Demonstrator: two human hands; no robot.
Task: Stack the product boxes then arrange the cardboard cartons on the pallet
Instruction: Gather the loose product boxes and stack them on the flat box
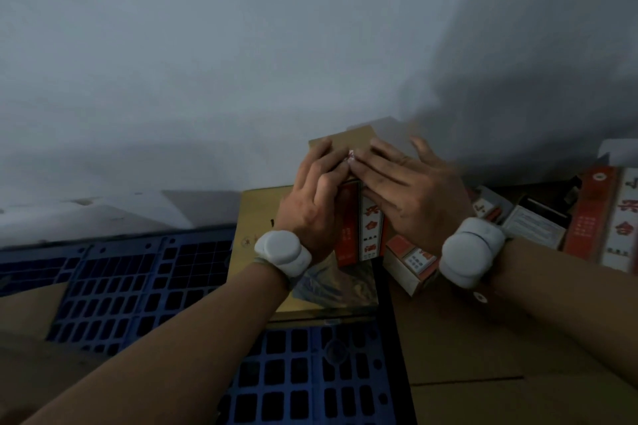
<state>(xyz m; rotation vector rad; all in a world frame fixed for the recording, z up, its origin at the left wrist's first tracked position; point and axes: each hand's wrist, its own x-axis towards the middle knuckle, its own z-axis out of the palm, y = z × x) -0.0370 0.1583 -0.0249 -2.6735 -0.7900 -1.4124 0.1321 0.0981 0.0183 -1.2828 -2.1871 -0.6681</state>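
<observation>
A tall red-and-white product box [362, 235] stands upright in the middle, its brown top flap [348, 141] raised. My left hand [310, 197] grips the box's left side near the top, and my right hand [407, 193] presses on its right side and top, fingertips of both meeting at the flap. The box stands on or just above a tan cardboard carton [255, 217] with a shiny wrapped top, which lies on the blue plastic pallet [138, 286]. Both wrists carry white bands.
More red-and-white product boxes [604, 217] lie and stand at the right on flattened brown cardboard [483, 355]. A small box [411, 266] lies on its side beside my right wrist. A grey wall [241, 45] rises close behind. Brown cardboard [24, 314] lies at the left.
</observation>
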